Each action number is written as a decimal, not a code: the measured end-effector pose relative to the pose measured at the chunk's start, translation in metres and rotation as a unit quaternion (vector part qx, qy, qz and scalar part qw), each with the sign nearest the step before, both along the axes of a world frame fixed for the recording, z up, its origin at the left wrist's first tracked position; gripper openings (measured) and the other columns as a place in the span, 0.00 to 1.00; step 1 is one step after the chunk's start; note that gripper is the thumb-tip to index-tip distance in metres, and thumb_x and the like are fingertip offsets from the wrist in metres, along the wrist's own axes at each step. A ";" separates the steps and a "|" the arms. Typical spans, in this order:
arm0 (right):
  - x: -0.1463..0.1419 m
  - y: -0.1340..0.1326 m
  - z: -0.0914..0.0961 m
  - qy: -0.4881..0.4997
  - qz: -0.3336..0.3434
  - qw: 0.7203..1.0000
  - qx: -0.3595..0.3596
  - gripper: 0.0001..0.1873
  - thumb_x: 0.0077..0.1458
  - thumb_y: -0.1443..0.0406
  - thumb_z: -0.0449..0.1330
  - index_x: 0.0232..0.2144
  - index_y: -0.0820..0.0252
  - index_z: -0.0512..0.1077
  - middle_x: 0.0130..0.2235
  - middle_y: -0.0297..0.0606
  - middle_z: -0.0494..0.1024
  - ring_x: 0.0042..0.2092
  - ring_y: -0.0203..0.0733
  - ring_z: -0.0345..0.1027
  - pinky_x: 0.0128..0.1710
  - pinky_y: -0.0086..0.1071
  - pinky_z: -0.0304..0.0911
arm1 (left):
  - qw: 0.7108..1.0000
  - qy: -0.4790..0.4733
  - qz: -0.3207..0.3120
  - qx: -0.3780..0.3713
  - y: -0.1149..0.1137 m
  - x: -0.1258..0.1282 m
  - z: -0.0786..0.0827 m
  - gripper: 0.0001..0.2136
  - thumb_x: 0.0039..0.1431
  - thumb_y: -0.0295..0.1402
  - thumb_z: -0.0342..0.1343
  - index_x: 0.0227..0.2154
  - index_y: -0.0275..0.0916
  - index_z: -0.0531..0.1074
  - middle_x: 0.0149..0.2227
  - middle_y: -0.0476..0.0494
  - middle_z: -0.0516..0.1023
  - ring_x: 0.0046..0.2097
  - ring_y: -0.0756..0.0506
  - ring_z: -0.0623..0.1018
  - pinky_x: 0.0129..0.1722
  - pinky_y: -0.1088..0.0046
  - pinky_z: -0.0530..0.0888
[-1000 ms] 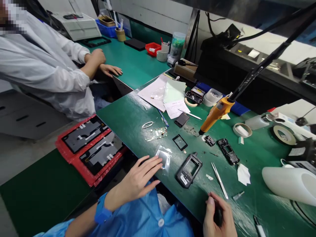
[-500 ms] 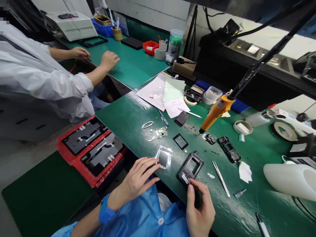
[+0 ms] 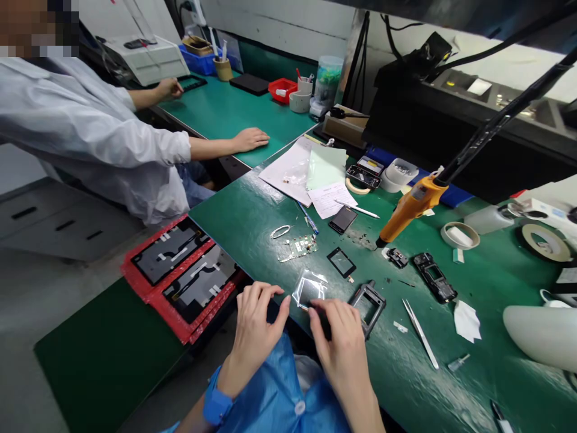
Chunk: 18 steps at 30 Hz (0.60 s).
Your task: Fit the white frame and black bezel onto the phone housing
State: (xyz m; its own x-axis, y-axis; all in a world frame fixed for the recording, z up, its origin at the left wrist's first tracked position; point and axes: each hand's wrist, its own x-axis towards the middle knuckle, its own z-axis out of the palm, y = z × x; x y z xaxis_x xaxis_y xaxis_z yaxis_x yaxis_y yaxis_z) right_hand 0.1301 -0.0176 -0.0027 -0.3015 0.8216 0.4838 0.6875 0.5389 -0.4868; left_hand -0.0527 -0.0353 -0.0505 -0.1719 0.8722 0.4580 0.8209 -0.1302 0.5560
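Note:
My left hand rests at the near edge of the green table, fingers apart and slightly bent, its tips just left of a clear plastic bag. My right hand is curled round a small dark part that touches the bag's near side. A dark phone housing lies just right of that hand. I wear a blue coat and a blue wrist strap.
An orange electric screwdriver hangs over the table. Tweezers, a circuit board, a small black frame, phone parts and papers lie around. Red trays sit left. A co-worker's hand rests on the neighbouring table.
My right hand has travelled left from the table's near right edge, past the phone housing, to the plastic bag. My left hand has lifted its fingers. The co-worker's arms have stretched out.

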 end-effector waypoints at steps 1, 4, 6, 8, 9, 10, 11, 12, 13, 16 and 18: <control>-0.003 -0.005 0.000 0.011 0.010 1.000 -0.012 0.07 0.81 0.65 0.54 0.47 0.54 0.72 0.37 0.34 0.82 0.36 0.41 0.79 0.40 0.36 0.67 | 1.000 0.006 0.006 -0.005 0.003 0.002 0.002 0.05 0.77 0.36 0.56 0.44 0.44 0.76 0.40 0.42 0.80 0.42 0.39 0.78 0.43 0.60 0.73; -0.011 -0.019 0.000 0.042 0.026 0.998 -0.038 0.07 0.81 0.66 0.55 0.47 0.54 0.72 0.37 0.33 0.83 0.35 0.39 0.79 0.38 0.35 0.69 | 1.000 0.016 -0.002 -0.025 0.014 0.005 0.007 0.05 0.76 0.35 0.56 0.43 0.44 0.76 0.42 0.41 0.79 0.44 0.36 0.77 0.44 0.59 0.73; -0.014 -0.026 0.000 0.060 0.026 0.997 -0.042 0.07 0.80 0.67 0.55 0.46 0.55 0.73 0.37 0.32 0.83 0.35 0.38 0.79 0.37 0.34 0.70 | 0.998 0.017 -0.022 -0.049 0.019 0.007 0.009 0.06 0.76 0.34 0.55 0.40 0.44 0.76 0.41 0.41 0.79 0.45 0.36 0.77 0.43 0.59 0.72; -0.014 -0.030 0.001 0.073 0.022 0.996 -0.043 0.07 0.79 0.68 0.56 0.46 0.55 0.73 0.37 0.32 0.83 0.35 0.38 0.79 0.37 0.34 0.70 | 0.997 0.018 -0.041 -0.069 0.023 0.007 0.009 0.08 0.76 0.32 0.55 0.38 0.44 0.75 0.41 0.42 0.79 0.45 0.36 0.76 0.42 0.60 0.72; -0.013 -0.032 0.001 0.077 0.018 0.996 -0.044 0.08 0.79 0.69 0.56 0.46 0.55 0.74 0.37 0.32 0.83 0.35 0.38 0.79 0.37 0.33 0.70 | 0.996 0.019 -0.049 -0.075 0.024 0.007 0.009 0.08 0.75 0.31 0.55 0.37 0.44 0.75 0.41 0.42 0.79 0.44 0.36 0.76 0.42 0.60 0.71; -0.012 -0.034 0.002 0.081 0.012 0.996 -0.046 0.08 0.79 0.69 0.56 0.46 0.55 0.74 0.37 0.33 0.83 0.35 0.38 0.79 0.38 0.33 0.71 | 0.995 0.018 -0.057 -0.076 0.024 0.006 0.008 0.08 0.75 0.31 0.55 0.37 0.45 0.74 0.41 0.42 0.79 0.44 0.36 0.76 0.42 0.61 0.70; -0.010 -0.035 0.003 0.083 0.005 0.996 -0.044 0.08 0.79 0.70 0.56 0.46 0.55 0.74 0.37 0.32 0.84 0.35 0.37 0.79 0.38 0.33 0.71 | 0.995 0.018 -0.062 -0.074 0.025 0.006 0.008 0.08 0.75 0.31 0.54 0.37 0.45 0.74 0.40 0.43 0.79 0.44 0.36 0.76 0.42 0.61 0.70; -0.008 -0.037 0.003 0.086 -0.003 0.995 -0.041 0.08 0.79 0.70 0.56 0.46 0.55 0.74 0.37 0.32 0.84 0.36 0.37 0.79 0.39 0.32 0.72 | 0.995 0.017 -0.065 -0.070 0.025 0.005 0.007 0.08 0.75 0.32 0.54 0.37 0.45 0.74 0.40 0.43 0.80 0.44 0.36 0.76 0.42 0.61 0.69; -0.006 -0.039 0.003 0.089 -0.014 0.995 -0.035 0.08 0.79 0.70 0.56 0.46 0.55 0.74 0.37 0.32 0.83 0.36 0.37 0.79 0.40 0.32 0.72 | 0.995 0.016 -0.066 -0.069 0.025 0.005 0.006 0.09 0.75 0.33 0.53 0.37 0.45 0.74 0.40 0.43 0.81 0.44 0.36 0.76 0.43 0.61 0.68; 0.004 -0.045 0.000 0.103 -0.077 0.992 -0.018 0.07 0.78 0.69 0.57 0.48 0.55 0.75 0.37 0.33 0.81 0.36 0.37 0.78 0.38 0.30 0.73 | 0.995 0.010 -0.060 -0.078 0.024 0.004 0.007 0.11 0.77 0.36 0.51 0.37 0.45 0.74 0.40 0.42 0.82 0.45 0.36 0.77 0.44 0.61 0.68; 0.015 -0.049 -0.006 0.102 -0.131 0.986 -0.022 0.07 0.78 0.68 0.58 0.52 0.54 0.75 0.39 0.35 0.79 0.36 0.38 0.76 0.36 0.30 0.74 | 0.994 0.005 -0.063 -0.085 0.023 0.004 0.008 0.12 0.78 0.38 0.49 0.37 0.45 0.74 0.40 0.42 0.83 0.45 0.36 0.77 0.45 0.61 0.67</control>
State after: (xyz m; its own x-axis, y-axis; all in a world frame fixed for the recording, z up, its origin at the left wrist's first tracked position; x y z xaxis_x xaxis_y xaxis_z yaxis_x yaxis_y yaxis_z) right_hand 0.1456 -0.0665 -0.0086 0.0230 0.8803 0.4739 0.6860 0.3309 -0.6480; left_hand -0.0488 -0.0120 -0.0423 -0.0519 0.9517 0.3026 0.8097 -0.1373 0.5705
